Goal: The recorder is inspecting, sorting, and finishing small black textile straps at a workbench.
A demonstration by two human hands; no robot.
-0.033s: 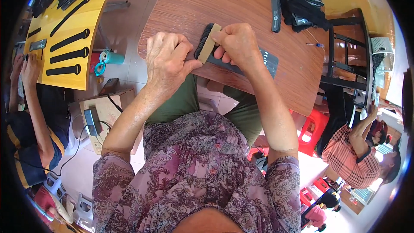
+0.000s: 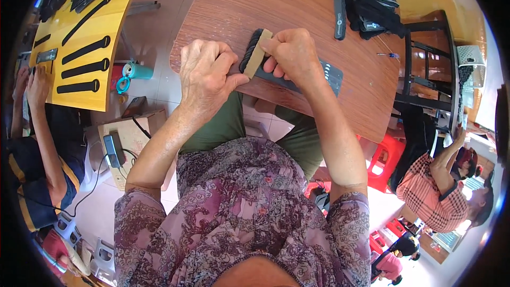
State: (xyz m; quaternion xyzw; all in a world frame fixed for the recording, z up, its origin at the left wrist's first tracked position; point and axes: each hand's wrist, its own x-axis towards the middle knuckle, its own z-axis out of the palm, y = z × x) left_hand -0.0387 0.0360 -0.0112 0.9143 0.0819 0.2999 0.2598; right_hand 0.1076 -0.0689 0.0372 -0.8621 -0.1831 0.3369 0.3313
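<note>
Left hand [image 2: 208, 72], right hand [image 2: 295, 56], grip pinching tan-black bundle [image 2: 256, 56], dark strip [image 2: 330, 78] alongside, black strap pile [image 2: 374, 8] rightward

The view is taken from the wearer's head, through the left of two side-by-side fisheye cameras, faced steeply downward. The patterned shirt [image 2: 244, 207] is seen closest, along the lower edge; the left hand [image 2: 206, 72] and right hand [image 2: 295, 56] are framed a little farther off, above centre. The brown table [image 2: 239, 0] is looked down upon. A yellow table [image 2: 118, 21] and black chair [image 2: 425, 26] are taken in toward the curved, darkened rim.
</note>
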